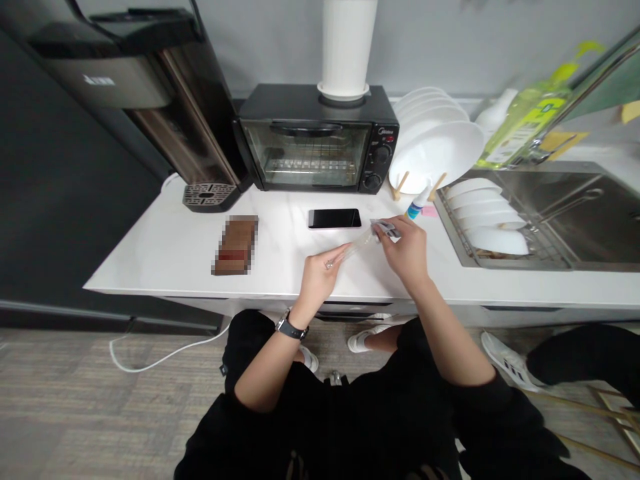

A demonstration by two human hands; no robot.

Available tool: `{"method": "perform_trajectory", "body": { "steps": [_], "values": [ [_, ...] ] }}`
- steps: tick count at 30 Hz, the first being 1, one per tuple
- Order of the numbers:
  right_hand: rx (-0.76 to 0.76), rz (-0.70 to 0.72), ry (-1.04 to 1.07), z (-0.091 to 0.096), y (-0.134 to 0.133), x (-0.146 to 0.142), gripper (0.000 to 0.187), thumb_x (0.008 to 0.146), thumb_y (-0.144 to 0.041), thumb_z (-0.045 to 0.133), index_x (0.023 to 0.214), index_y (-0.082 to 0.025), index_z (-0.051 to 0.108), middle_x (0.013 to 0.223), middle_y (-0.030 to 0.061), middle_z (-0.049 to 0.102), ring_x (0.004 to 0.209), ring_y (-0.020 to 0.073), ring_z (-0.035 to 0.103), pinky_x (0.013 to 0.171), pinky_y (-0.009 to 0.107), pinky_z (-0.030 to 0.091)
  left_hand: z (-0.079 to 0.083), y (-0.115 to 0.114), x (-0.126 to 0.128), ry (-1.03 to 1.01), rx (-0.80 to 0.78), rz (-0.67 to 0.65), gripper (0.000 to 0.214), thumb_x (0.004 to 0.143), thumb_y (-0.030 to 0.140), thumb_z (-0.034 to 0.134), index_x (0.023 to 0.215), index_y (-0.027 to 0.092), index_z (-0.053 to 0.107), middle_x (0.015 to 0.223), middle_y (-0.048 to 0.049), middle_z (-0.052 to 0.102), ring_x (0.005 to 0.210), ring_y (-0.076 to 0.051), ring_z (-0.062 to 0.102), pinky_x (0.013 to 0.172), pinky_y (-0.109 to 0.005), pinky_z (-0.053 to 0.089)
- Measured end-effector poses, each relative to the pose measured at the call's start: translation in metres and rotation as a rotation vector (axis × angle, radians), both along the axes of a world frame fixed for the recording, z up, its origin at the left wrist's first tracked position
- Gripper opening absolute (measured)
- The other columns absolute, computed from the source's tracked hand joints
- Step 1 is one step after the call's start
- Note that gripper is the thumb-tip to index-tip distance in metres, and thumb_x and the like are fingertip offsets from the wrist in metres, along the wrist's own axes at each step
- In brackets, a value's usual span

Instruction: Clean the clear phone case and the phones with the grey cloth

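Over white stone counter (270,267), left hand (320,277) pinching near end of clear plastic tube (361,243), right hand (404,252) pinching grey-white wrapper (386,231) at far end; black smartphone (334,218) just beyond, small blue-and-white bottle (419,202) near right hand

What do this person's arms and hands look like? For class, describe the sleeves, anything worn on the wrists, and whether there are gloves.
The left hand and right hand wear no gloves. Black long sleeves stop near the elbows, leaving the forearms bare. A dark watch with a black strap circles the left wrist; the right wrist shows none.
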State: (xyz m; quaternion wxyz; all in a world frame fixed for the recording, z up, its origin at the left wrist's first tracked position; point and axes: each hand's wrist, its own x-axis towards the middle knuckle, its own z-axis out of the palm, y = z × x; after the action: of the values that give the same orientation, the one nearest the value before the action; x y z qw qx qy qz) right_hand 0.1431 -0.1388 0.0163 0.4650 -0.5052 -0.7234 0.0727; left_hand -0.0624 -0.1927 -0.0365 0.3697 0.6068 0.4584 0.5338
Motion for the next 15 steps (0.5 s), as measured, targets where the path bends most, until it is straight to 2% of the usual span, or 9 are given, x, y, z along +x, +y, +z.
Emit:
{"method": "perform_trajectory", "body": {
  "steps": [6, 15],
  "values": [
    [-0.026, 0.026, -0.040, 0.008, -0.003, -0.001, 0.014, 0.094, -0.027, 0.068, 0.092, -0.020, 0.080, 0.091, 0.0078, 0.077, 0.082, 0.0243, 0.070, 0.077, 0.037, 0.053, 0.000, 0.000, 0.001, 0.008, 0.003, 0.009, 0.031, 0.103, 0.031, 0.064, 0.129, 0.024, 0.080, 0.131, -0.0002, 0.078, 0.124, -0.026, 0.076, 0.117, -0.042, 0.058],
    [-0.026, 0.159, 0.002, 0.002, -0.034, -0.028, 0.014, 0.097, -0.026, 0.066, 0.098, -0.023, 0.080, 0.094, 0.0083, 0.077, 0.089, 0.0259, 0.071, 0.082, 0.042, 0.059, 0.006, -0.001, 0.001, 0.041, 0.006, 0.034, 0.030, 0.101, 0.024, 0.063, 0.124, 0.023, 0.082, 0.128, -0.0012, 0.080, 0.122, -0.027, 0.077, 0.114, -0.043, 0.060]
  ]
}}
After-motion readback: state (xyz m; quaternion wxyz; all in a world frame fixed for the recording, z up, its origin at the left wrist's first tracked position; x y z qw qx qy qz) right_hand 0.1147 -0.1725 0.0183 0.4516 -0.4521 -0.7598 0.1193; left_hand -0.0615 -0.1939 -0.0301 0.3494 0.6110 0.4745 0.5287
